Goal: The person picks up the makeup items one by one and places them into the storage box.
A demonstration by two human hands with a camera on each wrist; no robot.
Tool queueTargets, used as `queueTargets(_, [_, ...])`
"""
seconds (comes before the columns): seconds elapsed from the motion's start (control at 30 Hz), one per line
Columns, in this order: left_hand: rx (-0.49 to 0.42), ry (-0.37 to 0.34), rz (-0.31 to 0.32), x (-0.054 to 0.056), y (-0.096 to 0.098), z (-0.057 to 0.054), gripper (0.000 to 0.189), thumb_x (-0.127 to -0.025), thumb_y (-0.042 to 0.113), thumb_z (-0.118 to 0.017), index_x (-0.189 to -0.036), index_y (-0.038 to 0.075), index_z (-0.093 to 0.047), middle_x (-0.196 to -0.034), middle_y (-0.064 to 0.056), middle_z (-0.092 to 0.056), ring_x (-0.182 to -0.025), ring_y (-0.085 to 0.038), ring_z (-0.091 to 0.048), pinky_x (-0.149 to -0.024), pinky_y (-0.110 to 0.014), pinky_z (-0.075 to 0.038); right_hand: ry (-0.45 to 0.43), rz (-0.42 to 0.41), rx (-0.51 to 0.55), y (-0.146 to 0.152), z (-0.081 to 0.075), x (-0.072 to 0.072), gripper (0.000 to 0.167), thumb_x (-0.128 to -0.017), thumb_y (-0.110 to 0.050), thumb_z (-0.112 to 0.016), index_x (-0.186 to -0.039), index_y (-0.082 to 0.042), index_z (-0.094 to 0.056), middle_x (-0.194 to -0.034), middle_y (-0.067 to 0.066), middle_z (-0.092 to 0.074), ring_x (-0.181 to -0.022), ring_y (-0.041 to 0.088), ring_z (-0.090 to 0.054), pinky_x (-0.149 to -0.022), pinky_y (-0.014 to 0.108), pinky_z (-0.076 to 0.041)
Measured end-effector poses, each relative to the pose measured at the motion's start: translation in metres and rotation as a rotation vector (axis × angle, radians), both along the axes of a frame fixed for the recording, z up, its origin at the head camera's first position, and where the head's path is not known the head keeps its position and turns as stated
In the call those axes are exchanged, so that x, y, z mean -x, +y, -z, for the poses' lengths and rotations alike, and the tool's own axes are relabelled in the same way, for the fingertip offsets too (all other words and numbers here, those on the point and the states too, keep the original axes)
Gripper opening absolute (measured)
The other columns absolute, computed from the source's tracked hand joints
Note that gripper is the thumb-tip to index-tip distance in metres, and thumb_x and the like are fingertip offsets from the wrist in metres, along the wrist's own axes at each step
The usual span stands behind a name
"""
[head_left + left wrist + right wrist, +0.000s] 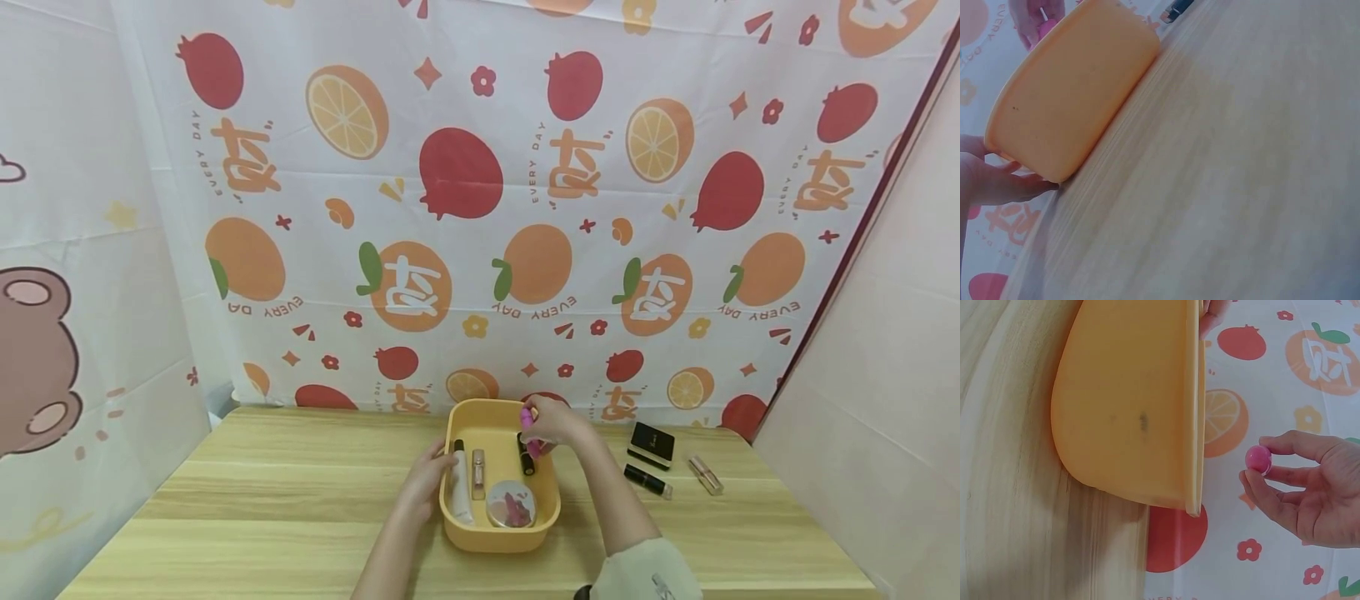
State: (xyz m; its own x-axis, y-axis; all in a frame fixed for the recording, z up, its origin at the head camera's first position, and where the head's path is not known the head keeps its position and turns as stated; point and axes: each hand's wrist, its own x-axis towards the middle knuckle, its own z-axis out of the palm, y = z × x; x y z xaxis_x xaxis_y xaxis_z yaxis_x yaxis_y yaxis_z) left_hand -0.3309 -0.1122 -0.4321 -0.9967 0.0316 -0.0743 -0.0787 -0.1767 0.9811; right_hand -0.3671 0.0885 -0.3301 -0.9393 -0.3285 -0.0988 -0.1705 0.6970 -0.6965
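My right hand (557, 422) pinches a slim pink tube (528, 425) between thumb and fingertips, over the far right part of a yellow plastic bin (501, 542). Its round pink end (1259, 460) shows in the right wrist view, above the bin's rim. My left hand (424, 482) grips the bin's left wall, thumb at the rim and fingers outside. Inside lie a white squeeze tube with a black cap (461, 487), a pinkish lipstick (478, 472), a round compact (512, 505) and a black tube (526, 460) partly under the right hand.
Right of the bin, the wooden table (300, 500) bears a black square case (651, 445), a black lipstick (648, 481) and a pinkish clear-ended lipstick (706, 474). A fruit-printed curtain (465, 275) hangs along the table's back edge.
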Motion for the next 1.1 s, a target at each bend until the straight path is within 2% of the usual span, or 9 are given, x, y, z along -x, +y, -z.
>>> queueTargets(0.3, [-0.014, 0.001, 0.007, 0.0, -0.001, 0.0, 0.055, -0.091, 0.003, -0.043, -0.141, -0.007, -0.022, -0.135, -0.034, -0.031, -0.116, -0.045, -0.041, -0.094, -0.051, -0.037, -0.023, -0.005, 0.007, -0.005, 0.005, 0.006, 0.046, -0.076, 0.001, -0.068, -0.117, 0.006, -0.048, -0.08, 0.011, -0.054, -0.06, 0.024, -0.063, -0.058, 0.039, -0.055])
queueTargets(0.53, [-0.034, 0.0, 0.011, 0.001, 0.0, 0.0, 0.056, -0.09, 0.001, -0.042, -0.141, -0.007, -0.021, -0.137, -0.034, -0.027, -0.119, -0.045, -0.037, -0.096, -0.051, -0.035, -0.036, -0.006, -0.027, -0.008, 0.011, 0.012, 0.042, -0.075, 0.0, -0.068, -0.113, 0.004, -0.049, -0.073, 0.011, -0.057, -0.057, 0.022, -0.063, -0.058, 0.038, -0.055])
queueTargets(0.73, [-0.052, 0.001, 0.017, 0.001, 0.0, -0.001, 0.057, -0.091, 0.001, -0.041, -0.141, -0.008, -0.018, -0.138, -0.035, -0.024, -0.121, -0.046, -0.033, -0.098, -0.052, -0.032, -0.033, 0.006, -0.055, -0.011, 0.018, 0.015, 0.041, -0.074, 0.002, -0.068, -0.111, 0.003, -0.05, -0.074, 0.011, -0.056, -0.057, 0.021, -0.062, -0.056, 0.035, -0.055])
queueTargets(0.93, [-0.065, 0.04, 0.032, 0.0, -0.002, 0.005, 0.059, -0.089, 0.004, -0.046, -0.141, -0.007, -0.02, -0.138, -0.034, -0.026, -0.12, -0.045, -0.036, -0.098, -0.051, -0.033, -0.019, 0.008, -0.061, -0.013, 0.026, 0.017, 0.037, -0.074, 0.004, -0.067, -0.107, 0.003, -0.051, -0.07, 0.01, -0.057, -0.056, 0.022, -0.062, -0.053, 0.032, -0.054])
queueTargets(0.97, [-0.068, 0.058, 0.043, 0.0, -0.004, 0.006, 0.06, -0.088, 0.006, -0.048, -0.141, -0.006, -0.022, -0.137, -0.033, -0.028, -0.119, -0.043, -0.039, -0.096, -0.048, -0.036, -0.016, 0.011, -0.061, -0.013, 0.026, 0.017, 0.035, -0.074, 0.004, -0.067, -0.105, 0.003, -0.051, -0.069, 0.01, -0.057, -0.056, 0.022, -0.062, -0.053, 0.032, -0.054])
queueTargets(1.1, [-0.064, 0.072, 0.051, -0.001, -0.005, 0.007, 0.061, -0.088, 0.008, -0.05, -0.141, -0.005, -0.023, -0.136, -0.033, -0.029, -0.118, -0.043, -0.04, -0.096, -0.049, -0.036, -0.008, 0.021, -0.056, -0.015, 0.028, 0.016, 0.031, -0.073, 0.004, -0.066, -0.1, 0.001, -0.05, -0.065, 0.009, -0.057, -0.054, 0.022, -0.062, -0.054, 0.035, -0.054])
